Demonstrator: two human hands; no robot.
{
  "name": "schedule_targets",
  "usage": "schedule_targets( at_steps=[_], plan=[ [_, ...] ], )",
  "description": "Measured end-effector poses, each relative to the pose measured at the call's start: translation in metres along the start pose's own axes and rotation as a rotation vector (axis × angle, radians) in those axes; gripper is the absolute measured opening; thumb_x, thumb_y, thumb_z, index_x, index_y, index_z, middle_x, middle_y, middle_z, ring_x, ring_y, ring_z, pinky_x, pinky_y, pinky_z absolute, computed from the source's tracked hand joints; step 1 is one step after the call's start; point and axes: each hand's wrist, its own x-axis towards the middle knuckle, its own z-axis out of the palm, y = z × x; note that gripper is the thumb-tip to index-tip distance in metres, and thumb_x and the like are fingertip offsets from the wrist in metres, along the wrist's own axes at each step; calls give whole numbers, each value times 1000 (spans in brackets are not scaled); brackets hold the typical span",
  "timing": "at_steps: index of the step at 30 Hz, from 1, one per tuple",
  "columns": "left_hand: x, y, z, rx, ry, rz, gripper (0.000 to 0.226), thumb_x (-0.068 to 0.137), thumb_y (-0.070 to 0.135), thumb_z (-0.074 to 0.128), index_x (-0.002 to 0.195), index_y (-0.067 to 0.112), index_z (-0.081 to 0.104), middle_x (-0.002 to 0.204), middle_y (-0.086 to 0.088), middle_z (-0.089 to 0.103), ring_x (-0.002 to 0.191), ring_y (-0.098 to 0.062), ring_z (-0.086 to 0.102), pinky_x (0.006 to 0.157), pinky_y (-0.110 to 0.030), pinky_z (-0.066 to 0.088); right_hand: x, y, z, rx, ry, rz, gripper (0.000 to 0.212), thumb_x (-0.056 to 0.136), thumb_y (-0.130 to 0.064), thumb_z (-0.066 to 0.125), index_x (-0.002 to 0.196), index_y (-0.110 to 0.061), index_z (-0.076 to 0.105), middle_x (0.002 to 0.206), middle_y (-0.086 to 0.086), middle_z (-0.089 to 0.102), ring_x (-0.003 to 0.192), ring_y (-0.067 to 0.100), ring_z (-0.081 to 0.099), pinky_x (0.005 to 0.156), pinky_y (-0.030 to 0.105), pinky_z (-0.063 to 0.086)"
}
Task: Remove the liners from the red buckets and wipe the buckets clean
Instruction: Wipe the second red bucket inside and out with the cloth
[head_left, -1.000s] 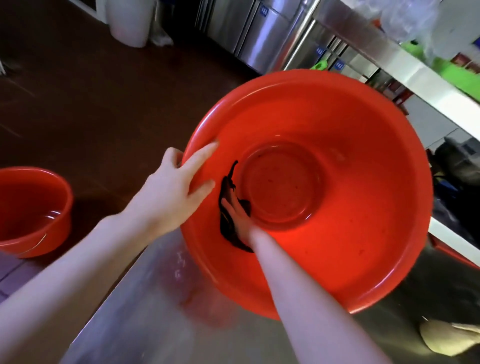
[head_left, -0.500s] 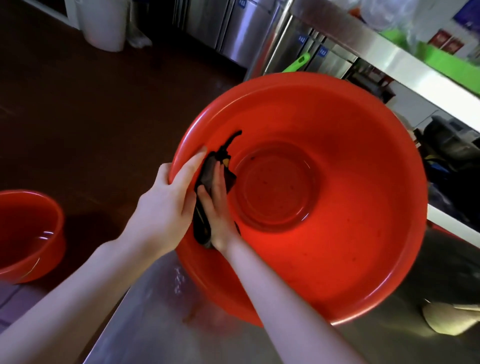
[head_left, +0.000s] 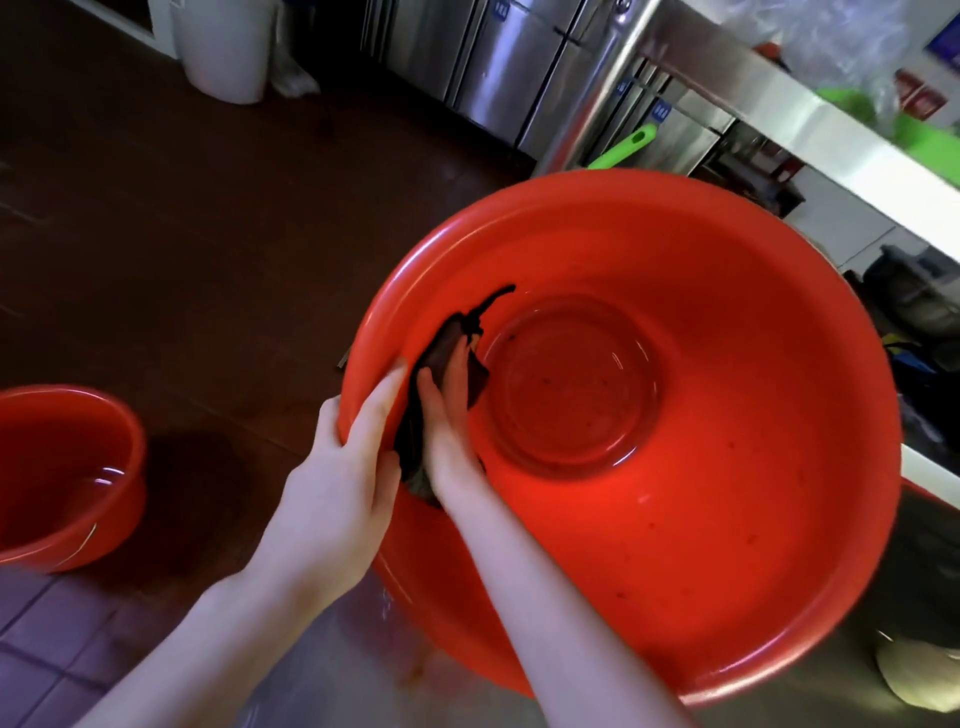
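Note:
A large red bucket (head_left: 727, 519) leans tilted on the steel table (head_left: 322, 691), its open side toward me. No liner shows inside it. My left hand (head_left: 332, 493) grips its left rim, fingers inside and thumb outside. My right hand (head_left: 449, 431) presses a dark cloth (head_left: 447, 343) flat against the inner left wall, just beside the round bottom. A smaller red bucket (head_left: 62, 467) stands on the floor at the left with a little water in it.
A white bin (head_left: 223, 47) and steel cabinets (head_left: 493, 62) line the far wall. A steel shelf (head_left: 779, 109) runs across the upper right, with a green handle (head_left: 623, 148) below it. A beige object (head_left: 919, 675) lies on the table at the lower right.
My right hand slid the dark cloth from near the bucket's bottom up the left wall toward the rim. My left hand shifted a little along the rim.

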Motion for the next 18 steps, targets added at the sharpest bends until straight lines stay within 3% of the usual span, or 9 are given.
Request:
schedule_targets(
  at_steps=[3,7,10,13,16,18],
  plan=[
    [4,-3,-4,5,-12,11,84,96,16,49,139,68,-2,138,4,32,79,-24,63,71,-29,46,5,-17,8,74,55,-43,72,88,-61,37,147,-47,-2,162,-14,0,147,-1,1,123,36,6],
    [-2,1,-3,-9,-31,25,83,96,19,49,140,67,-3,140,5,29,74,-19,64,70,-26,48,31,-3,-7,326,117,-28,58,106,-27,37,153,-31,3,163,-8,6,149,8,9,123,43,11],
    [-6,3,-3,-7,-57,15,82,97,23,48,141,66,-6,141,3,28,69,-15,64,65,-29,54,44,18,-14,409,92,103,56,105,-28,36,155,-30,9,161,-8,15,148,14,18,122,44,16],
    [8,0,-16,188,-52,24,78,96,35,46,142,62,-12,137,-3,34,66,-21,63,61,-34,55,42,37,-14,215,48,150,60,105,-32,37,155,-27,6,163,-3,11,150,14,13,122,44,14],
    [42,-1,-39,261,-39,123,74,94,33,54,149,52,8,141,-9,32,109,-34,57,93,-43,50,30,57,-20,-103,-89,88,62,105,-32,38,155,-23,3,164,-4,2,150,9,1,123,42,7],
    [66,4,-50,273,-13,203,67,94,26,55,148,46,21,142,-7,29,111,-32,52,95,-43,49,24,65,-26,-248,-165,77,62,104,-36,36,156,-26,3,164,-7,0,150,7,-2,123,44,5]
  ],
)
